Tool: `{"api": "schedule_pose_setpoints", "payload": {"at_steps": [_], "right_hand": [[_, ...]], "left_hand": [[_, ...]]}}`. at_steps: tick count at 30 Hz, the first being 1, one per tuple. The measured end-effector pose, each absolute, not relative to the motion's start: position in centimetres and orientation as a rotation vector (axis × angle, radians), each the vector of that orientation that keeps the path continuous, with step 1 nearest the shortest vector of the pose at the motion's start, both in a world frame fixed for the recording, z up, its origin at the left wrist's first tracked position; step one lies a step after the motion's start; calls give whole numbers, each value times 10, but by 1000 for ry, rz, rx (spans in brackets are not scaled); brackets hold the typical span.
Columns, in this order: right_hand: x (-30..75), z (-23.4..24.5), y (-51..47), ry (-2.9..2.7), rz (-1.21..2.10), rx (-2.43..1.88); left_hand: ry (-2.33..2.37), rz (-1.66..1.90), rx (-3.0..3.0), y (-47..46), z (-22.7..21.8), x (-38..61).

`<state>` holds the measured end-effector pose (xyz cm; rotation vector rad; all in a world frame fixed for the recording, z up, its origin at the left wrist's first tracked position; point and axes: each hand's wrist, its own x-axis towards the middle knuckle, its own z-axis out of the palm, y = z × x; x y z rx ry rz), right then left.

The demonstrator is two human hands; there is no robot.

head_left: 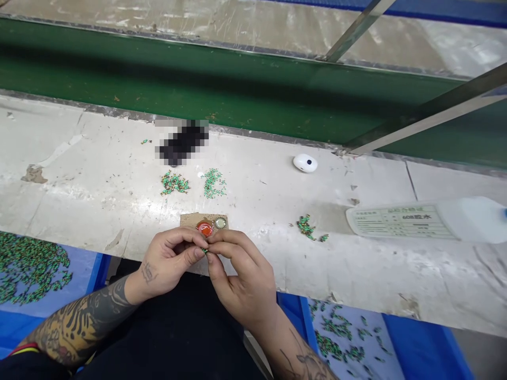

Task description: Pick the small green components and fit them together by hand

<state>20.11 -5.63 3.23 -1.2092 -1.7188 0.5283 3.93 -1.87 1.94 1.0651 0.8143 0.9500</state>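
Observation:
My left hand and my right hand meet at the bench's front edge, fingertips nearly touching. Both are closed in a pinch on one tiny green piece, mostly covered by the fingers; its exact kind cannot be made out. Just beyond the fingertips lies a brown cardboard piece, bearing a round cap of orange-red stuff and a smaller cap with pale contents. Farther back are a pile of green-and-brown pieces and a looser pile of green pieces.
A lying translucent bottle with a label is at right, near a small green cluster. Behind are a white rounded case and a pixelated black object. Blue trays with green pieces flank me below the bench; metal posts stand behind.

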Motion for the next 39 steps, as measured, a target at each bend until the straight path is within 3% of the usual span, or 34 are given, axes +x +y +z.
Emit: {"api": "schedule_pose_setpoints", "payload": {"at_steps": [27, 39], "right_hand": [[192, 37, -59, -1858, 267, -1311], [188, 48, -55, -1709, 391, -1308]], "left_hand": [[918, 1061, 1062, -36, 13, 48], [790, 1050, 908, -36, 14, 47]]}}
